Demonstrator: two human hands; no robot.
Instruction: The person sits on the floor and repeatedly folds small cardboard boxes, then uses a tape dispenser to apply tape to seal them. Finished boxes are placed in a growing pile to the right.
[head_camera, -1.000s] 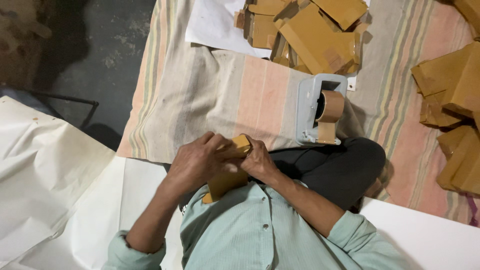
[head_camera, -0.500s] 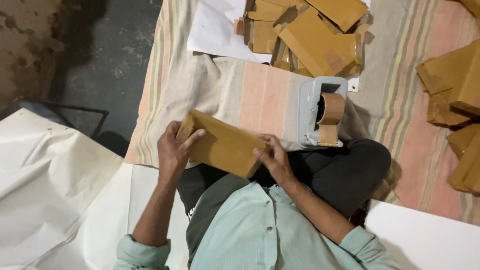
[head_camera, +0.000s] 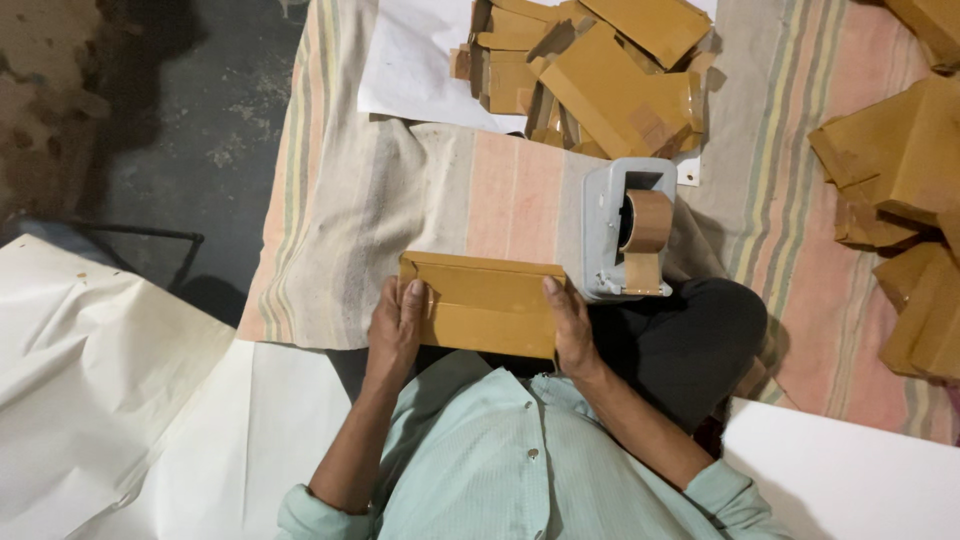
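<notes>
I hold a flat brown cardboard piece level in front of my chest, above my lap. My left hand grips its left end, thumb on top. My right hand grips its right end the same way. A narrow flap runs folded along the piece's far edge. Just beyond my right hand stands a grey tape dispenser with a roll of brown tape and a strip hanging down.
A striped cloth covers the floor. A pile of folded brown cardboard boxes lies on a white sheet at the back, more boxes at the right. White paper sheets lie at the left and lower right. Dark bare floor is at the far left.
The cardboard was a small folded bundle clasped in both hands; it has opened out into a long flat piece, turned level, with my hands moved apart to its two ends.
</notes>
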